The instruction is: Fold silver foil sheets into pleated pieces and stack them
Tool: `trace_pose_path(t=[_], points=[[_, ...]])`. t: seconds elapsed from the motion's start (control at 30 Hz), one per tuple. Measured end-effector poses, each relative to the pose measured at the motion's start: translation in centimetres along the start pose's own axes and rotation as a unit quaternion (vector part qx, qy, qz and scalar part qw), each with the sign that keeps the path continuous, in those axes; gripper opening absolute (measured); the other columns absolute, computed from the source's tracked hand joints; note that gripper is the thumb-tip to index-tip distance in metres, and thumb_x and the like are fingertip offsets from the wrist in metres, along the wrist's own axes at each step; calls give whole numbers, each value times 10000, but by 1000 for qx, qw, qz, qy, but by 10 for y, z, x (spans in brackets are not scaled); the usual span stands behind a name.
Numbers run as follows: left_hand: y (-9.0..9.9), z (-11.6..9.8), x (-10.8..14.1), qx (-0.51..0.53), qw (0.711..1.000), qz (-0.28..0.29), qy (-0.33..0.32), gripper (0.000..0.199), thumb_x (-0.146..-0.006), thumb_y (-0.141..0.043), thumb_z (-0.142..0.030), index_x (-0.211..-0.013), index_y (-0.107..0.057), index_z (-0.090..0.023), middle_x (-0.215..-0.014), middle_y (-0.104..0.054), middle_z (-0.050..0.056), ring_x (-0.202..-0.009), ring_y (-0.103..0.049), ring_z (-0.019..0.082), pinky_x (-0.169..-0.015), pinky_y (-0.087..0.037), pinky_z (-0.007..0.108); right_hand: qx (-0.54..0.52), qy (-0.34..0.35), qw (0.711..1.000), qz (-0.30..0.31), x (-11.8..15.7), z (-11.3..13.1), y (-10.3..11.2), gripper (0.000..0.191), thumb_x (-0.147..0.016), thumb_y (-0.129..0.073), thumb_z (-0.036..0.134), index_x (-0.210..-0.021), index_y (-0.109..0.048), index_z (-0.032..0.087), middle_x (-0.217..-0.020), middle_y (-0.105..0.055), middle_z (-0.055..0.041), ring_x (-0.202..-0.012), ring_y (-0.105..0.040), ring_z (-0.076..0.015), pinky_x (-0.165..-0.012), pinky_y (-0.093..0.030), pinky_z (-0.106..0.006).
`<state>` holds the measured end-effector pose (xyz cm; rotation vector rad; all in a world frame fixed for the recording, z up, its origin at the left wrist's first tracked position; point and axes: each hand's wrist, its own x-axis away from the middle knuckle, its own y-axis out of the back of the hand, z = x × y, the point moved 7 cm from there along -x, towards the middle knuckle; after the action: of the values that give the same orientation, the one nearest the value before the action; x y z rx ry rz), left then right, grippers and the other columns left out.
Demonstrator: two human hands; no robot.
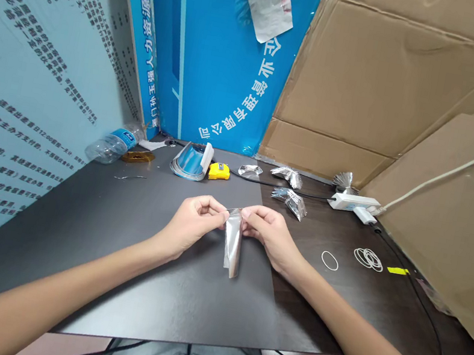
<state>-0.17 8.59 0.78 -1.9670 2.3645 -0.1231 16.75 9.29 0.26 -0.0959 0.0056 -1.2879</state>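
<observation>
A shiny silver foil strip (232, 244) hangs between my hands over the table, its lower end slightly curled. My left hand (193, 219) pinches its upper left corner between thumb and fingers. At the upper right corner, my right hand (268, 232) pinches it the same way. The top edge of the foil is stretched between the two pinches. Beyond the hands lie bundles of silver foil strips (290, 203) and another such bundle (287, 176). Closer to the left are a yellow tape measure (219, 171) and a curved stack of blue-and-white sheets (192, 160).
A plastic bottle (114, 143) lies at the back left near a roll of amber tape (138, 156). On the right are a white power strip (354, 204) with cables, white rubber bands (368, 259) and a yellow strip (397, 271). Cardboard panels (350, 81) stand behind.
</observation>
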Motion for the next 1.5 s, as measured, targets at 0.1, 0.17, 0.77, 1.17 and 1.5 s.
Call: trace_pose_path(t=[0.1,0.17,0.77,1.17,1.5], points=[[0,0,0,-1,1000,-3,-2,231,-772,-833,-336,-825,-708,-149,-784,-735,40,-752,-673,152,-746,-527,264,31,-1,999,14,0,1,0,382,-807,-807,519,-834,-717,149,-797,-676,-30,-738,-587,-117,-739,-462,-271],[0,1,0,-10,1000,-3,-8,219,-783,-819,-335,-818,-703,-152,-778,-726,35,-748,-666,150,-734,-523,261,41,7,999,23,-1,3,0,395,-782,-826,523,-787,-701,149,-778,-671,-25,-724,-579,-117,-733,-467,-274],[4,0,-1,-35,998,-1,-49,176,-851,-735,-312,-819,-627,-176,-763,-688,11,-764,-665,155,-745,-511,267,86,-6,994,61,-6,1,4,337,-816,-794,484,-796,-726,155,-807,-692,-30,-753,-611,-133,-786,-499,-293],[4,6,-8,-235,967,69,-77,173,-856,-663,-264,-1007,-591,-220,-728,-656,-35,-655,-598,136,-662,-463,250,289,26,955,57,-6,-3,5,201,-906,-659,364,-851,-738,187,-821,-743,-36,-718,-657,-159,-669,-478,-276],[-14,-5,4,-508,816,141,-237,261,-938,-515,-128,-964,-763,-206,-860,-703,56,-836,-646,201,-764,-445,294,432,153,888,43,-2,0,1,139,-894,-695,297,-1004,-717,216,-899,-717,-33,-750,-623,-147,-709,-457,-281]])
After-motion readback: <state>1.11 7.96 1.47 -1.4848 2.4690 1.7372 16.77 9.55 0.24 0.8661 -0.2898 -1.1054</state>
